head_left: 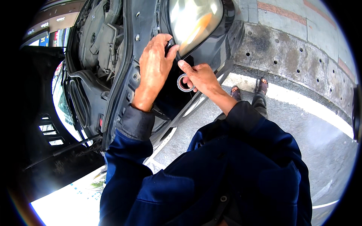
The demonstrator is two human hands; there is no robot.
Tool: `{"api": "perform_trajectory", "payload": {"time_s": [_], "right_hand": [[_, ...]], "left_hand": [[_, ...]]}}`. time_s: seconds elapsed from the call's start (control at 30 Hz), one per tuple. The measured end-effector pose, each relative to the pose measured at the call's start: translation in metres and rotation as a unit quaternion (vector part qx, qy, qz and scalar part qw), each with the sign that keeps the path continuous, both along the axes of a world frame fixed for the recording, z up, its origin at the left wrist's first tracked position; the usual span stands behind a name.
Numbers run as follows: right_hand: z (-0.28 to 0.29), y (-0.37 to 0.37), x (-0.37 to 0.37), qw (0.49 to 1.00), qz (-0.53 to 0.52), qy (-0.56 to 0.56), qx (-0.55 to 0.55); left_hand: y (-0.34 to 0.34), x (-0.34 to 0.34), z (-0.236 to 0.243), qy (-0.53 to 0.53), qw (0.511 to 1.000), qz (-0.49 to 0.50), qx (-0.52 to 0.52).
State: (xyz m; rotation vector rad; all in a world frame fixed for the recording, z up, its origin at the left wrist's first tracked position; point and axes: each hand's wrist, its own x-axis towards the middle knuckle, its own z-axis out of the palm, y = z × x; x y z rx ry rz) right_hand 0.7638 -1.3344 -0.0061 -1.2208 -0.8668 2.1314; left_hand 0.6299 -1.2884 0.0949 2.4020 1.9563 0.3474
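Note:
Beside a car headlight [196,22] with a yellowed lens, my left hand [154,62] is closed in a pinch at the lamp's lower edge. A short dark strip [178,56] shows by its thumb, seemingly the end of the tape. My right hand [203,77] grips a roll of tape [184,83], with the thumb on top near the left thumb and some fingers through the ring. The two thumbs nearly meet. Under the roll lies the glossy black body panel [169,96] of the car. What sits beneath my left fingers is partly hidden.
To the left gapes the engine bay [100,41], with the raised black hood [41,113] beyond it and a thin rod [64,150] low down. My sandalled feet [263,84] stand at a white painted line [294,98]. Behind it run a concrete kerb [286,56] with holes and paving.

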Motion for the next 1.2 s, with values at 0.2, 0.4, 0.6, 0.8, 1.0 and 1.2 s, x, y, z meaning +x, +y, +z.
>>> {"api": "perform_trajectory", "payload": {"time_s": [0.2,0.4,0.6,0.8,1.0,1.2], "right_hand": [[0.000,-0.008,-0.005,0.999,-0.023,0.035,-0.018],[-0.004,-0.014,-0.009,0.999,-0.029,0.028,0.002],[-0.004,-0.010,-0.004,1.000,-0.017,-0.006,0.000],[-0.001,-0.009,-0.002,0.999,-0.013,-0.037,-0.012],[0.013,-0.016,0.002,0.993,-0.114,-0.004,-0.002],[0.010,-0.004,0.002,0.998,-0.067,0.018,-0.002]], "left_hand": [[-0.001,0.006,0.006,-0.071,0.992,0.084,-0.069],[-0.001,0.002,0.007,0.005,0.999,0.035,-0.036],[-0.027,0.010,0.004,0.063,0.995,0.072,-0.010],[-0.041,0.004,-0.011,0.016,0.997,0.066,0.044],[-0.041,0.000,-0.013,0.065,0.996,0.060,-0.013],[-0.039,-0.002,-0.010,0.062,0.996,0.054,-0.030]]}}
